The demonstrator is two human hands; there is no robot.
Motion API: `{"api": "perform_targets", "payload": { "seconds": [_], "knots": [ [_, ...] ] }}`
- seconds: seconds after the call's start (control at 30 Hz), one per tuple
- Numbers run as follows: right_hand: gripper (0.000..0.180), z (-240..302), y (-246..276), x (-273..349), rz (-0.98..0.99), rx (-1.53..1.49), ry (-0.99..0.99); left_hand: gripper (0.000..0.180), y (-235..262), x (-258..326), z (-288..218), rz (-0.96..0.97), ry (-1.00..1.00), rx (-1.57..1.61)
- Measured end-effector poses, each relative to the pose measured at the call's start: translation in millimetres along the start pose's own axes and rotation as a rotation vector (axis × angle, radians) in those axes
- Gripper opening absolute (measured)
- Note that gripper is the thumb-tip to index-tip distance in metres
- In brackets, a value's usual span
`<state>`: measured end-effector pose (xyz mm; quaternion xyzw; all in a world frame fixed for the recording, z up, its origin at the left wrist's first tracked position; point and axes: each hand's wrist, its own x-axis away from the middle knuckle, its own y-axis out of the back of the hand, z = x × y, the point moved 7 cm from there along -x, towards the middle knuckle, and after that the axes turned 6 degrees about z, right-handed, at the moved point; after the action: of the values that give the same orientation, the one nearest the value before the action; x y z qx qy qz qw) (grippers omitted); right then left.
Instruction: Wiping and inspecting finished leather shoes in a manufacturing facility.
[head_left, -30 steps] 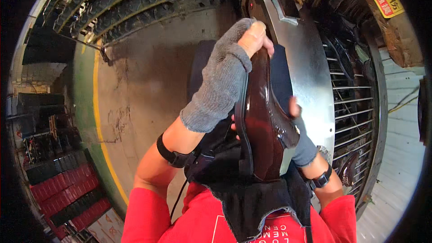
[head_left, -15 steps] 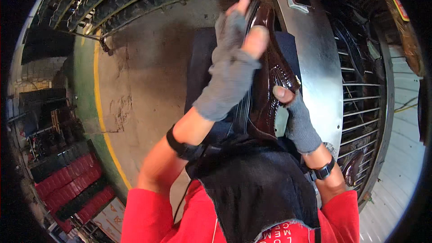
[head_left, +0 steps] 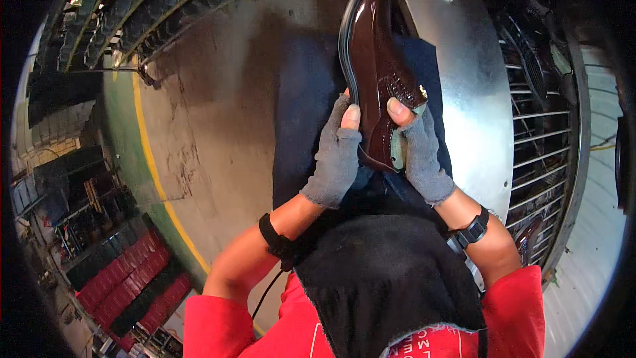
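A glossy dark brown shoe lies on its side over my lap, toe pointing away from me. My left hand, in a grey fingerless glove, grips the sole edge with the thumb on top. In a matching glove, my right hand holds the shoe's opening side, its thumb pressing the upper near a small gold-coloured ornament. Pale lining shows at the opening beside the right palm. Most fingers of both hands are hidden under the shoe or behind the gloves.
A metal counter runs along my right, with a barred rack holding dark shoes beyond it. Curved racks stand at the far left. Red and black stacked rows sit lower left, past a yellow floor line.
My left hand has come down from the toe area to the sole edge near the heel. The shoe has tilted, its toe now further left and more of its side showing.
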<state>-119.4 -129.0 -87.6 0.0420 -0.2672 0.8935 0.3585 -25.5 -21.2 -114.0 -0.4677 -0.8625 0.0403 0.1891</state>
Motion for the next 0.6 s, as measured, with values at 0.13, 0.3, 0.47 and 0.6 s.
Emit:
{"api": "perform_targets", "payload": {
  "seconds": [0.13, 0.3, 0.47, 0.6],
  "knots": [
    [0.063, -15, 12, 4, 0.075, -0.066, -0.112, 0.068, -1, 5, 8, 0.128, 0.049, 0.316],
    [0.066, 21, 5, 28, 0.088, -0.029, -0.109, 0.084, -11, 20, -58, 0.155, -0.084, -0.138],
    [0.081, 99, -26, 47, 0.246, 0.148, 0.351, 0.080, -53, 28, -160, 0.397, -0.158, 0.473],
    [0.079, 99, -51, 56, 0.183, 0.093, 0.294, 0.085, -58, 38, -171, 0.442, -0.108, 0.499]
  ]
}}
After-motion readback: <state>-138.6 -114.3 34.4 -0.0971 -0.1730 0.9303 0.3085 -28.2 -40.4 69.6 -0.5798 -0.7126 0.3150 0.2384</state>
